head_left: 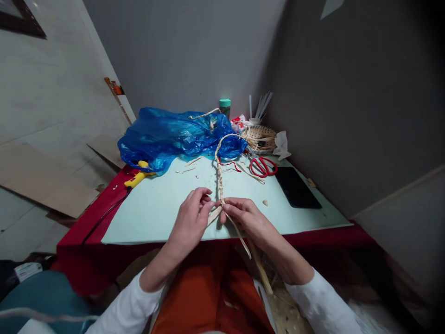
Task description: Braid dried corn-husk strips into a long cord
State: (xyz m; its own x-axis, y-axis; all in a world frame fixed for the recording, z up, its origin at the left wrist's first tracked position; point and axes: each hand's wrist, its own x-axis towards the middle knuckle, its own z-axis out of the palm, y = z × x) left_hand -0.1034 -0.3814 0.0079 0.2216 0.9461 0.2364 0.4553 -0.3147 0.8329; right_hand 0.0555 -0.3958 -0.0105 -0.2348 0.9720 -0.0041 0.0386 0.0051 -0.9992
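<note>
A pale braid [220, 178] of flat straw-like strands runs from the back of the table toward me. My right hand [248, 217] pinches its near end between thumb and fingers. Loose strands [239, 235] fan out below that grip, one long strand [260, 266] hanging past the table edge. On the other side, my left hand [193, 214] is curled with thumb and fingers close together at a wide flat strand [214, 215]; its exact hold on it is partly hidden.
Behind lie a blue plastic bag [174, 137], a woven basket [260, 139] and a jar with a green lid [225, 106]. Red-handled scissors [263, 167] and a dark tablet-like slab [297, 188] are at right. A yellow corded glue gun [139, 177] rests left on the red cloth [79, 246].
</note>
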